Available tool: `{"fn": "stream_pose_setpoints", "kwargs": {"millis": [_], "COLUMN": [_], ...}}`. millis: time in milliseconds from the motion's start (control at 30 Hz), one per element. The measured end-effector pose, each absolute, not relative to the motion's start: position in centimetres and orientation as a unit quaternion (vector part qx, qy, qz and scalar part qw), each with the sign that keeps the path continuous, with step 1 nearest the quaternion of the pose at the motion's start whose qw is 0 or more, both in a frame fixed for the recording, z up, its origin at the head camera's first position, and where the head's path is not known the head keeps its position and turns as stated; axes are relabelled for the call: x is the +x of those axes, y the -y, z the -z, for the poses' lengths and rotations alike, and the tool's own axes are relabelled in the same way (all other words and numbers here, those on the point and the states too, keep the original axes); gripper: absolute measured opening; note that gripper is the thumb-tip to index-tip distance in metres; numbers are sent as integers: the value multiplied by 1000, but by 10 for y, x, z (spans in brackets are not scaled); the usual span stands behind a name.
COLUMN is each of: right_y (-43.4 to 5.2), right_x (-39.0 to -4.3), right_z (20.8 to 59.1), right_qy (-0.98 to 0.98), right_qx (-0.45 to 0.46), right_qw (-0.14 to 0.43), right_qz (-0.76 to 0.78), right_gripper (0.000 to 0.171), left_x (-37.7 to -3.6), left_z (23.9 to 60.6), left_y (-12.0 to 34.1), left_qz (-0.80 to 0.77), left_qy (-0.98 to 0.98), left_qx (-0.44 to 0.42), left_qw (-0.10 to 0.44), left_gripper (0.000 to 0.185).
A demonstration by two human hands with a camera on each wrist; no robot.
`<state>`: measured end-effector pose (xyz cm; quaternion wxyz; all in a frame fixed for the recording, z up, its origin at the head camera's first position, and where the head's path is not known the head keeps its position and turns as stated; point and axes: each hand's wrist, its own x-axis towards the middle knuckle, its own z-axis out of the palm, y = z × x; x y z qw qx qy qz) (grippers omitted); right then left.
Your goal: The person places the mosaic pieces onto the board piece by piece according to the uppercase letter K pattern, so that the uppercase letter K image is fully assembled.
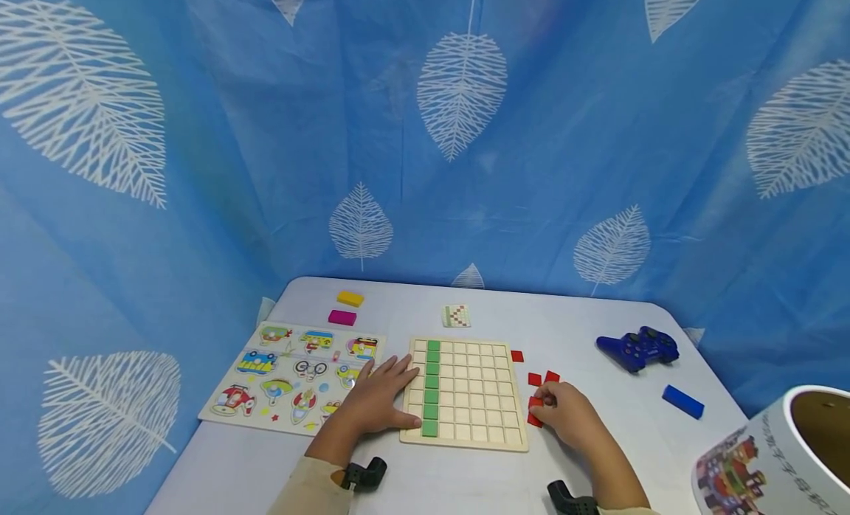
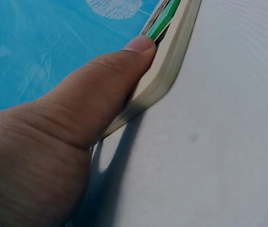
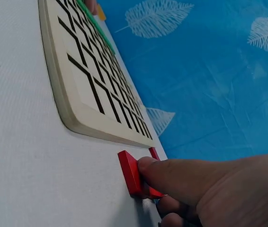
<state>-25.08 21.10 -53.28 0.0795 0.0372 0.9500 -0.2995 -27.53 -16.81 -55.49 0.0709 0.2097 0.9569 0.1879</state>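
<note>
A wooden grid board [image 1: 491,444] lies on the table, with several green tiles [image 1: 431,382] in a column near its left side. My left hand [image 1: 377,397] rests spread on the board's left edge, its thumb [image 2: 124,61] at the lower corner by a green tile. Right of the board, my right hand [image 1: 564,408] pinches a red tile [image 3: 130,174] between thumb and fingers. That tile stands tilted up on edge in the right wrist view. More red tiles [image 1: 534,379] lie close about the hand, and one red tile [image 1: 517,356] sits by the board's right edge.
A picture puzzle board [image 1: 219,410] lies at left. Behind are yellow [image 1: 350,299] and magenta blocks [image 1: 342,318] and a small pattern card [image 1: 456,316]. At right are a blue game controller [image 1: 639,349], a blue block [image 1: 683,402] and a white container [image 1: 757,456].
</note>
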Motion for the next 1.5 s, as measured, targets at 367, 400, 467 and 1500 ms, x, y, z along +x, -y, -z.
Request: {"fn": "stream_pose_setpoints", "kwargs": {"millis": [367,400,467,1500], "right_y": [-169,-158,-133,-139], "right_x": [-256,-259,-266,-283], "right_z": [523,523,526,535], "right_qy": [-908,-903,-894,-908], "right_qx": [83,76,55,31], "right_qw": [2,-1,2,-35], "right_qz": [411,423,445,417], "right_gripper": [11,10,7,48], "left_x": [-275,-275,-275,-275], "left_z": [555,555,555,553], "left_y": [167,167,168,168], "left_qz": [-189,-188,-185,-188], "left_qy": [-957,-957,-958,-957], "left_qx": [210,209,207,207], "left_qw": [69,69,69,72], "left_gripper": [104,104,104,104]}}
